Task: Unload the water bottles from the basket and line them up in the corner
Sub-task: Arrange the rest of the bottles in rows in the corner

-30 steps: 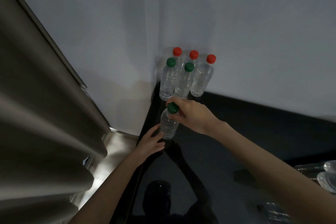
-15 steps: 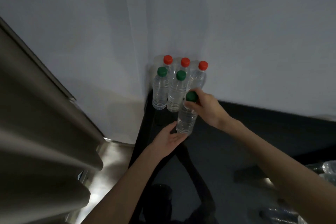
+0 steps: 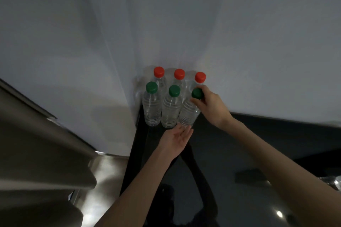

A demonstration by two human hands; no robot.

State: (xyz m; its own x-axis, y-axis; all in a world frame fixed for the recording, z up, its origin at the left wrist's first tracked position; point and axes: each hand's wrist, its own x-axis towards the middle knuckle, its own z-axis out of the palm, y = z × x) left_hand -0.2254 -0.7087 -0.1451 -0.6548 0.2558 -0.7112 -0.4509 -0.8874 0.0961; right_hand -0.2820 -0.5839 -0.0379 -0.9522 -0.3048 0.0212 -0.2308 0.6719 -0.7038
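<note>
The third green-capped bottle (image 3: 190, 111), gripped at its cap by the right hand (image 3: 210, 106) while the open, empty left hand (image 3: 177, 138) steadies its base, completes 2 rows of 3 in the corner; more bottles seem to wait at right.

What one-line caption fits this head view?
Right hand sets a third green-capped bottle into the front row before three red-capped bottles; left hand open at its base.

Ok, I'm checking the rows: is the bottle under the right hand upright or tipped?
Slightly tipped: the green-capped bottle leans, its cap gripped by the right hand.
</note>
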